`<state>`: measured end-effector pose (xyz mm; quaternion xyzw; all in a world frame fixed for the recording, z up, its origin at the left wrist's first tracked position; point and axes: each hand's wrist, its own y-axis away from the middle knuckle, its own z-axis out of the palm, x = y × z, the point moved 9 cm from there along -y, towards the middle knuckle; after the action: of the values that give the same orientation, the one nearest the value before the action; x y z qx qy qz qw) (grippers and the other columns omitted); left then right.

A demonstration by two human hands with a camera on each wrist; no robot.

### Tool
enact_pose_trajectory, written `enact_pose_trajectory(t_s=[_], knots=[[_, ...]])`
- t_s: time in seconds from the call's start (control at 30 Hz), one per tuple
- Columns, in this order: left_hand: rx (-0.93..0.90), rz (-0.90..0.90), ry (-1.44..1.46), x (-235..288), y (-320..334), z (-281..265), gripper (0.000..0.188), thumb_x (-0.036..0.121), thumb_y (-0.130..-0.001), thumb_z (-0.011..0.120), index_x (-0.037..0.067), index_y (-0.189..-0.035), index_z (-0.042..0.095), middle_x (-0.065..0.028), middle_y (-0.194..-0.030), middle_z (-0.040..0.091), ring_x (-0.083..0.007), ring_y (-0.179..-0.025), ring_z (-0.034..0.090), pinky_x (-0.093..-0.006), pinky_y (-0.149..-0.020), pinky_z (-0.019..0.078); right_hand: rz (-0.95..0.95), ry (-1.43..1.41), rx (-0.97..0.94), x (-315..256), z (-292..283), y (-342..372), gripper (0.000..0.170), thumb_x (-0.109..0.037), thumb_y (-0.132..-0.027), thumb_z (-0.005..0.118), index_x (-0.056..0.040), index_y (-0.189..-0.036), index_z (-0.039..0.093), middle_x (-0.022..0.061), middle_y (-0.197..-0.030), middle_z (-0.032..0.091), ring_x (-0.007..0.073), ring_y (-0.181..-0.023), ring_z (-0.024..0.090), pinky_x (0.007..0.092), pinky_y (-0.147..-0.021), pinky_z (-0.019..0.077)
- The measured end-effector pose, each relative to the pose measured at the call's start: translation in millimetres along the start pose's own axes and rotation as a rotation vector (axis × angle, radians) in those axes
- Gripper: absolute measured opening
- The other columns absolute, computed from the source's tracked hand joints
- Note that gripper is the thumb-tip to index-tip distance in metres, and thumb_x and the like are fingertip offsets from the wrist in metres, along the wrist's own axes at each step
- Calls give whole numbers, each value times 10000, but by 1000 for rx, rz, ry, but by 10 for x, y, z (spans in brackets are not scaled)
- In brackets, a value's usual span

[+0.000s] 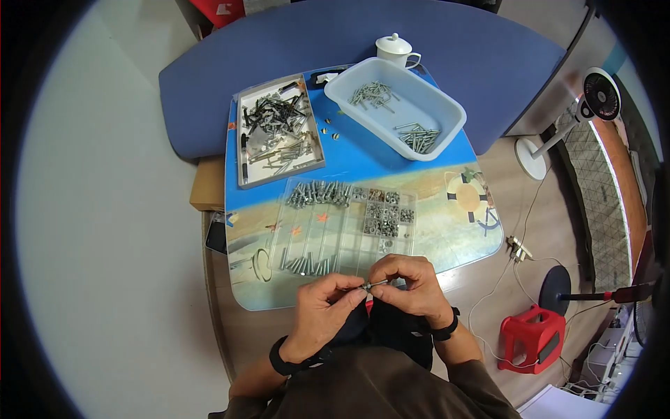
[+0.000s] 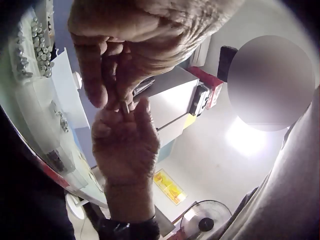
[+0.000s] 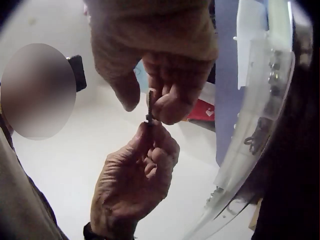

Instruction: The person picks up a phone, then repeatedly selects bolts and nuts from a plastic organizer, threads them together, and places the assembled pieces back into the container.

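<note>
Both hands meet over the table's near edge around a thin metal bolt [image 1: 379,282]. My left hand [image 1: 322,307] pinches one end of it between thumb and fingers, where a small nut-like piece [image 1: 367,285] shows at the fingertips. From the other side, my right hand [image 1: 412,290] pinches the bolt's shank. In the right wrist view the threaded bolt [image 3: 150,104] stands between the two sets of fingertips. Just beyond the hands lies a clear compartment box [image 1: 352,241], with bolts [image 1: 317,194] in its long slots and nuts [image 1: 384,225] in its small cells.
Behind the box, a shallow tray [image 1: 319,159] holds mixed dark and silver screws. A white plastic basin [image 1: 453,115] with two piles of screws stands at the back right, beside a lidded white cup [image 1: 393,47]. A red stool [image 1: 534,339] stands on the floor at right.
</note>
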<state>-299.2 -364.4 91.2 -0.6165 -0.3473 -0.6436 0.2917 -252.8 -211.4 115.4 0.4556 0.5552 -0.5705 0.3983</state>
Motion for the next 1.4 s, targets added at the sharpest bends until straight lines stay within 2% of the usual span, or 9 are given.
enact_pose_trajectory(t_s=[0.07, 0.13, 0.23, 0.33, 0.5, 0.9, 1.1, 1.17, 1.4], knots=[[-6, -2, -31, 14, -27, 5, 182, 31, -915, 740, -46, -1072, 692, -79, -911, 729, -115, -847, 688, -254, -761, 559, 137, -218, 31, 126, -19, 26, 137, -81, -863, 786, -2, -945, 709, 19, -787, 664, 83, -711, 606, 246, -613, 480], [42, 255, -253, 258, -24, -2, 158, 49, -897, 755, -37, -1022, 709, -93, -887, 736, -139, -819, 700, -267, -730, 550, 177, -191, 31, 136, -36, 21, 133, -84, -871, 780, -3, -948, 708, 11, -780, 654, 73, -705, 599, 245, -608, 478], [99, 399, -299, 413, -31, 12, 156, 10, -843, 767, 3, -990, 716, -116, -866, 731, -241, -743, 708, -307, -659, 548, 230, -127, 8, 185, -42, 42, 142, -90, -873, 779, -3, -959, 707, 5, -765, 642, 60, -692, 588, 243, -596, 472], [121, 508, -393, 496, -14, 46, 146, 3, -831, 770, 10, -963, 709, -116, -850, 724, -256, -734, 704, -325, -644, 549, 207, -23, -4, 135, -27, 52, 164, -99, -866, 788, -2, -970, 706, 8, -757, 638, 58, -676, 579, 239, -587, 463], [112, 531, -462, 485, 18, 82, 108, 42, -882, 739, 0, -973, 697, -109, -826, 714, -260, -725, 700, -329, -655, 544, 79, -38, 16, 34, -42, 28, 160, -93, -863, 788, -4, -962, 700, 14, -754, 628, 58, -655, 563, 234, -574, 444], [143, 648, -598, 532, 106, 144, 156, 4, -847, 723, 12, -981, 645, -113, -830, 673, -300, -718, 669, -380, -648, 548, 229, -142, 47, 162, 50, 133, 136, -134, -925, 743, -7, -948, 702, 9, -743, 630, 55, -631, 571, 254, -539, 440], [137, 678, -643, 509, 71, 214, 113, 8, -886, 682, 14, -969, 605, -125, -808, 631, -314, -696, 640, -397, -629, 523, 94, 45, 13, 76, 45, 99, 126, -123, -903, 754, -6, -913, 708, 55, -751, 656, 110, -606, 596, 276, -549, 459], [126, 652, -647, 484, 47, 217, 85, 7, -904, 662, 13, -961, 599, -140, -794, 623, -334, -681, 628, -407, -616, 508, 75, 37, 26, 101, 4, 136, 189, -151, -887, 763, 12, -954, 694, 86, -834, 708, 177, -728, 647, 291, -666, 506], [173, 544, -620, 389, -45, 122, 74, 50, -934, 639, 20, -933, 571, -143, -798, 592, -352, -695, 604, -431, -621, 492, -16, 259, 107, -93, -4, 24, 275, -161, -829, 803, -4, -1030, 701, 131, -949, 702, 212, -762, 664, 302, -659, 516]])
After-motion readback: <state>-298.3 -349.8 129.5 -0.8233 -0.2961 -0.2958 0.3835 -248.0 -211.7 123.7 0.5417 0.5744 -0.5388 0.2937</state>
